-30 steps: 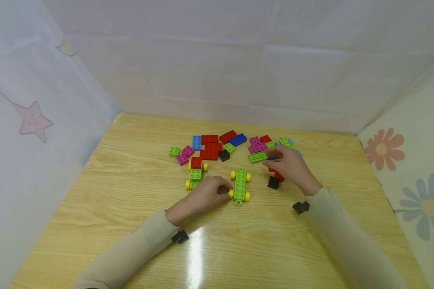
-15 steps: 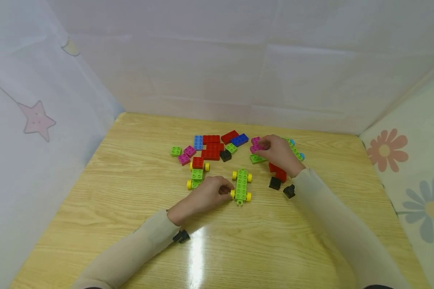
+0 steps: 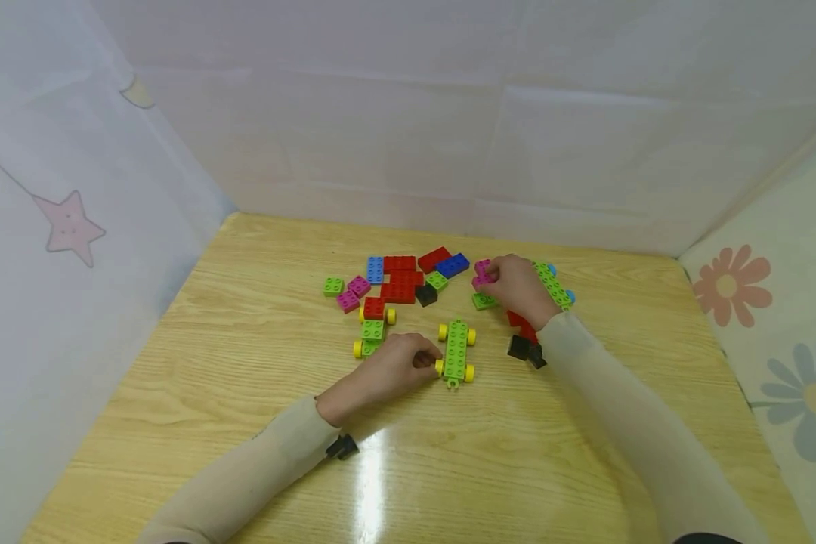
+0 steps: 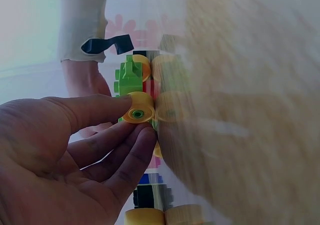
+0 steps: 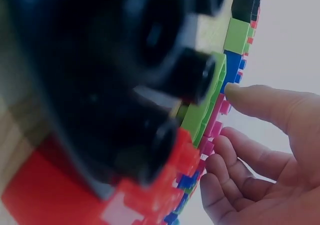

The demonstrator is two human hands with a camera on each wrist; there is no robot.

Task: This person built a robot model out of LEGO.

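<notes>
In the head view my left hand (image 3: 396,366) is at the near-left yellow wheel of a light-green toy car base (image 3: 456,349). The left wrist view shows thumb and fingers pinching that yellow wheel (image 4: 140,107) above and below. My right hand (image 3: 522,287) reaches over the magenta bricks (image 3: 483,281), with its thumb and fingertips right at their studs in the right wrist view. Its fingers are bent, with magenta studs visible between thumb and index finger; I cannot tell whether they grip a brick. A light-green plate (image 3: 484,301) lies just below the thumb, partly covered.
Left of the base stands another yellow-wheeled car with green and red bricks (image 3: 373,330). Red bricks (image 3: 401,287), a dark blue brick (image 3: 452,264) and a black brick (image 3: 426,295) lie behind. A blue-wheeled green base (image 3: 552,283) and another black brick (image 3: 517,347) are at the right.
My right hand has moved left from beside the green plate onto the magenta bricks, uncovering more of the blue-wheeled base. My left hand stays at the yellow wheel.
</notes>
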